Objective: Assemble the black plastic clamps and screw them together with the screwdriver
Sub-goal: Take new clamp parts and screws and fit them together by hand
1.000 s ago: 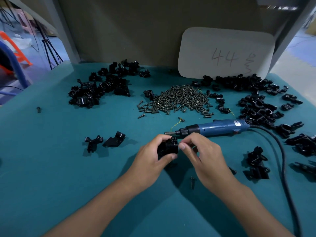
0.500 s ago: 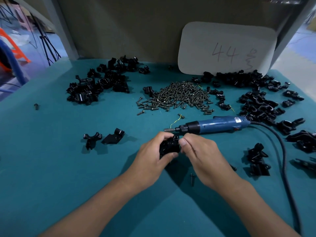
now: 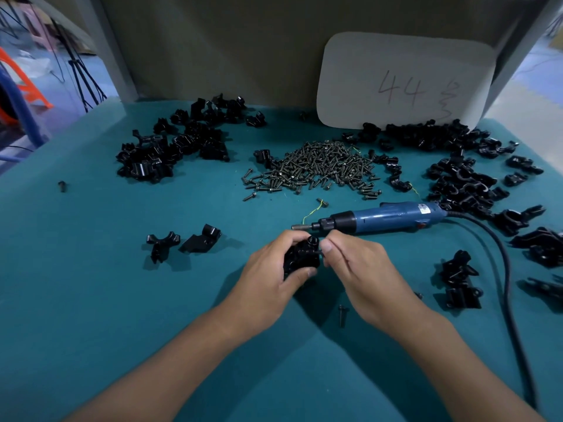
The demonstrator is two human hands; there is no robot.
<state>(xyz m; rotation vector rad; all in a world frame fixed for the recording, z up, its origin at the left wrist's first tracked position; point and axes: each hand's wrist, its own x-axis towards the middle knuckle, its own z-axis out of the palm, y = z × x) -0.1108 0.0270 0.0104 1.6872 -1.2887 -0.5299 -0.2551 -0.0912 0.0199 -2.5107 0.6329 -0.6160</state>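
A black plastic clamp [image 3: 300, 257] sits in my left hand [image 3: 268, 278], gripped between thumb and fingers just above the teal table [image 3: 91, 300]. My right hand [image 3: 362, 272] pinches a small dark screw at the clamp's right side; the screw is mostly hidden by my fingertips. The blue electric screwdriver [image 3: 384, 217] lies on the table just behind both hands, its bit pointing left. A pile of dark screws [image 3: 316, 167] lies behind it. One loose screw [image 3: 342, 313] lies below my right hand.
Heaps of black clamp parts lie at the back left [image 3: 173, 147] and along the right [image 3: 457, 172]. Two single clamp parts [image 3: 185, 242] lie left of my hands, two more [image 3: 460, 281] to the right. The screwdriver's black cord [image 3: 505, 284] runs down the right side. A white card [image 3: 405, 83] leans at the back.
My hands stay together on the clamp. My right fingertips have shifted slightly at the clamp's right side. The view has moved a little.
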